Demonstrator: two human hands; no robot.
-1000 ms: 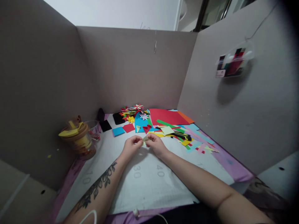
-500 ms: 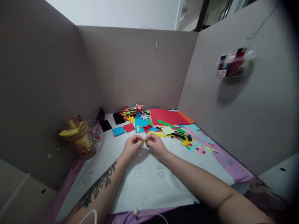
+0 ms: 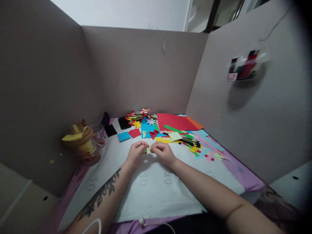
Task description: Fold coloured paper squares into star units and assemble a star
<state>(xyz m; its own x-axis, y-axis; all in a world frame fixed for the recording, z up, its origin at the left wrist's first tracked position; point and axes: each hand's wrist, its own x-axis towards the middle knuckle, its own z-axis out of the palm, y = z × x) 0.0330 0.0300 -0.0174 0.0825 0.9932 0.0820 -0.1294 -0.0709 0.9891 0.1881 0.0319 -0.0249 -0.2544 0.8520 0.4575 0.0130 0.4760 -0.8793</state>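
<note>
Left hand (image 3: 136, 153): fingers curled in, thumb and forefinger nearly closed on the left part of a small pale green paper piece.
Right hand (image 3: 164, 152): fingers bent, thumb and forefinger brought together at the piece's right edge; whether they grip it or only touch it, I cannot tell.
Pale green paper piece (image 3: 148, 150): between the two sets of fingertips, above the white mat (image 3: 156, 201); its fold is too small to read.
Change at the fingertips: half a second ago the tips nearly met and hid most of the paper; now they stand slightly apart and more of it shows, on the left hand's side.
Just beyond the hands: a pale green folded triangle (image 3: 144, 134) and red folded pieces (image 3: 153, 134), lying where they lay before.
Left of these: a red square (image 3: 135, 133) beside a blue square (image 3: 124, 136).
Right of these: a pale green square (image 3: 175, 136), a black-and-yellow utility knife (image 3: 192, 142) and scattered paper strips (image 3: 209, 154).
Far edge: a heap of folded paper stars (image 3: 136, 116), near a large red sheet (image 3: 175, 122).
Far left: a brown-lidded cup (image 3: 84, 148).
</note>
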